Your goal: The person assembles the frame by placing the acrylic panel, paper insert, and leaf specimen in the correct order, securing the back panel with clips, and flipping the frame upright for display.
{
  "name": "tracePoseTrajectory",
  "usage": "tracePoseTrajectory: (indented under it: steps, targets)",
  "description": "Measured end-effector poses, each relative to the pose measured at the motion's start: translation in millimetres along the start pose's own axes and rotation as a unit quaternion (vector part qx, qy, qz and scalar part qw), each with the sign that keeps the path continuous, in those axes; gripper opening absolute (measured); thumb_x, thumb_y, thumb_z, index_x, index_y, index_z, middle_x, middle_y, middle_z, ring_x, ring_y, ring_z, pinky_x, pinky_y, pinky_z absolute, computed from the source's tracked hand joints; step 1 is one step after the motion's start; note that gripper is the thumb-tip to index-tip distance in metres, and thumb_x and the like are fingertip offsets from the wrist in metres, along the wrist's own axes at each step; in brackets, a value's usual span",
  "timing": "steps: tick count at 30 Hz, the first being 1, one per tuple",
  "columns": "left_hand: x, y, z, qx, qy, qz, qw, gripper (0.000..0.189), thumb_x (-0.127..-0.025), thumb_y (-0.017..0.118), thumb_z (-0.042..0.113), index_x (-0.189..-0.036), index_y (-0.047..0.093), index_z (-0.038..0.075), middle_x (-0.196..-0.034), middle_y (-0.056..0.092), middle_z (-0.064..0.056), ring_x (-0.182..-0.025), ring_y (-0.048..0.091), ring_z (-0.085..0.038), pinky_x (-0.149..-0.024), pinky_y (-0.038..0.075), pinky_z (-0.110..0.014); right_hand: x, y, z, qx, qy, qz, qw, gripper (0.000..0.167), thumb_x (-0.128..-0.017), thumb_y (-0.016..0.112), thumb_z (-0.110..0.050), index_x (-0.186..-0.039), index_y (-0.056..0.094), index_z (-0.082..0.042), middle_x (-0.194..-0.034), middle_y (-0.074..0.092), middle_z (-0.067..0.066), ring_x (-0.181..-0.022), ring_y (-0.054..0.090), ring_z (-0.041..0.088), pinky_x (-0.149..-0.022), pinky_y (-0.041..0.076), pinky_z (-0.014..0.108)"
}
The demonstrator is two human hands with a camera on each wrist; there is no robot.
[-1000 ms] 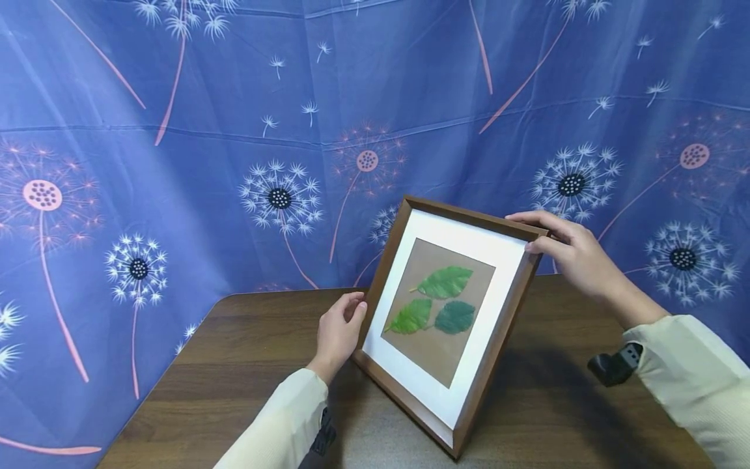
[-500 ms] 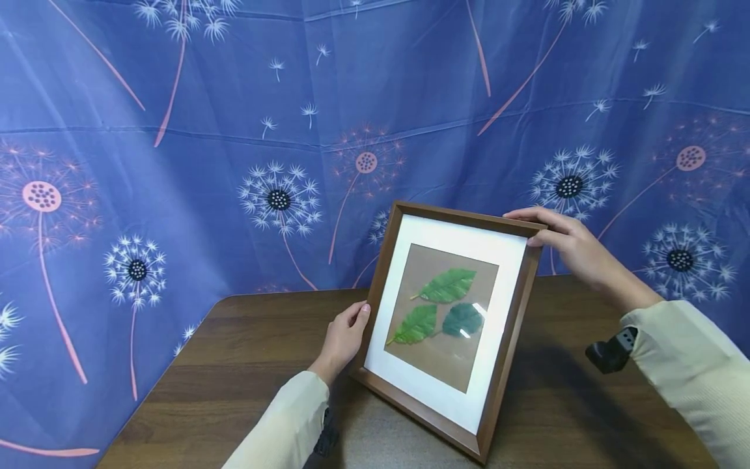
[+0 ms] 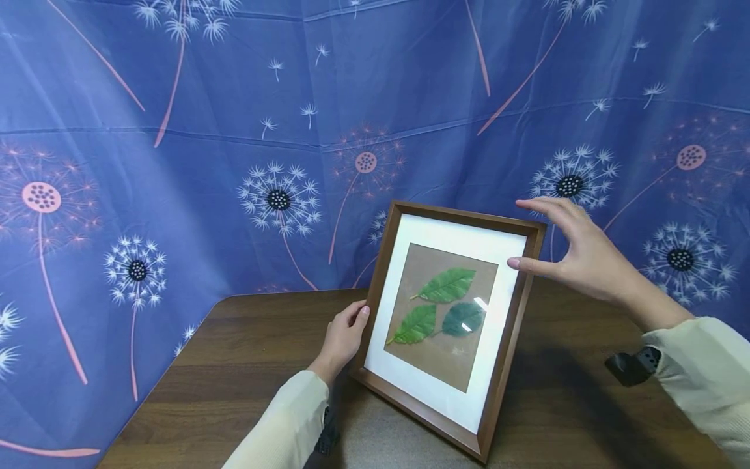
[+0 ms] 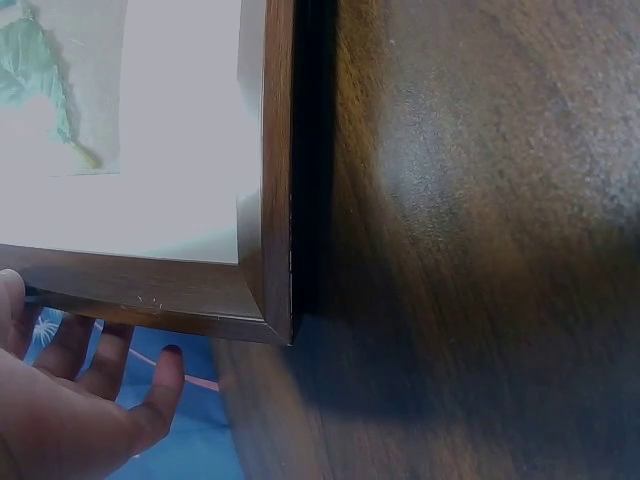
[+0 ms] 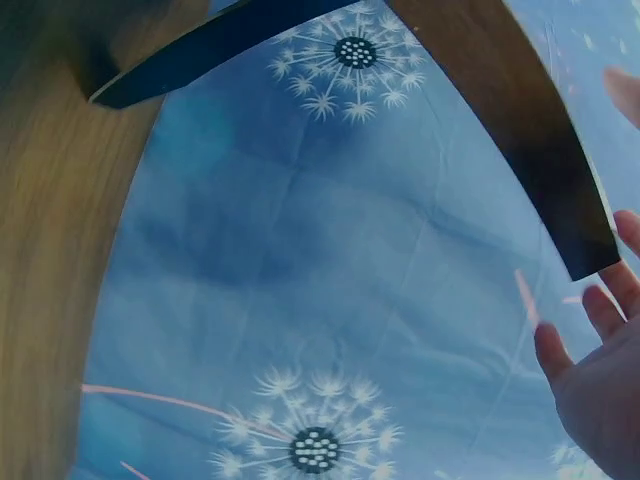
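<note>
A brown wooden picture frame (image 3: 510, 345) stands tilted back on the table, turned slightly. Behind its glass a white mat (image 3: 381, 355) surrounds three green leaves on a tan ground. My left hand (image 3: 341, 339) grips the frame's left edge, with the thumb at the front and the fingers reaching behind, as the left wrist view shows. Around the upper right corner my right hand (image 3: 592, 257) is spread, thumb in front and fingers above, seemingly off the wood. In the right wrist view, the frame's side (image 5: 510, 130) and a dark strip, likely its back support (image 5: 200, 60), show.
The dark wood-grain table (image 3: 234, 378) has a rounded corner at its far left. Behind it hangs a blue cloth (image 3: 193, 85) printed with dandelions, close to the back edge. A black wrist device (image 3: 633, 366) sits at the right sleeve.
The frame turned to face more forward, its lower right corner shifting right, then stayed still. My right hand has let go of the upper right corner and spread its fingers. The left hand keeps its grip.
</note>
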State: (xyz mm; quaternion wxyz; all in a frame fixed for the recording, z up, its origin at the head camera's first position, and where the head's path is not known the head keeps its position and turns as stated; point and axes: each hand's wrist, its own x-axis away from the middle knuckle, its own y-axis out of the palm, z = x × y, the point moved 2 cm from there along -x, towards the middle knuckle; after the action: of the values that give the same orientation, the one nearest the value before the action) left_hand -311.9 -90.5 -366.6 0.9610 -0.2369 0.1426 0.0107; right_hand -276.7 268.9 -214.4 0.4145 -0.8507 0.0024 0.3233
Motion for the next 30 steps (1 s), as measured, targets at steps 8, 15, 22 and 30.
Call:
tracePoseTrajectory:
  steps: [8, 15, 22, 30]
  targets:
    - [1.1, 0.5, 0.9, 0.019, -0.005, 0.000, 0.9998, 0.038, -0.109, 0.049, 0.016, -0.145, 0.056, 0.008, -0.140, 0.061, -0.018, -0.131, 0.055, -0.037, -0.108, 0.041, -0.054, 25.9, 7.9, -4.2, 0.097, -0.085, 0.064, 0.9896, 0.119, -0.061, 0.098, -0.038, -0.159, 0.035, -0.015, -0.156, 0.027, 0.022, -0.139, 0.019, 0.052, -0.108, 0.009, 0.075]
    - [3.0, 0.0, 1.0, 0.020, -0.006, -0.003, 0.9998, 0.039, -0.108, 0.049, 0.014, -0.147, 0.056, 0.011, -0.145, 0.057, -0.015, -0.135, 0.052, -0.036, -0.110, 0.039, -0.054, 53.5, 21.3, 2.1, 0.109, -0.032, 0.075, 0.9907, 0.136, -0.058, 0.098, -0.043, -0.164, 0.018, -0.012, -0.148, 0.028, 0.033, -0.125, 0.025, 0.056, -0.090, 0.019, 0.074]
    - [4.3, -0.9, 1.2, 0.021, -0.003, -0.010, 0.9997, 0.040, -0.108, 0.048, 0.013, -0.148, 0.055, 0.010, -0.146, 0.055, -0.016, -0.136, 0.050, -0.037, -0.110, 0.039, -0.054, 68.9, 39.8, 7.4, 0.095, -0.024, 0.066, 0.9929, 0.134, -0.063, 0.096, -0.043, -0.164, 0.014, -0.009, -0.144, 0.033, 0.035, -0.119, 0.030, 0.052, -0.087, 0.023, 0.069]
    - [5.7, -2.8, 1.6, 0.024, 0.000, -0.014, 0.9996, 0.040, -0.108, 0.049, 0.013, -0.148, 0.055, 0.010, -0.147, 0.055, -0.016, -0.137, 0.050, -0.036, -0.111, 0.038, -0.054, 67.9, 46.8, 10.2, 0.050, 0.000, 0.041, 0.9979, 0.131, -0.071, 0.094, -0.036, -0.165, 0.004, -0.012, -0.146, 0.033, 0.036, -0.130, 0.028, 0.056, -0.097, 0.021, 0.078]
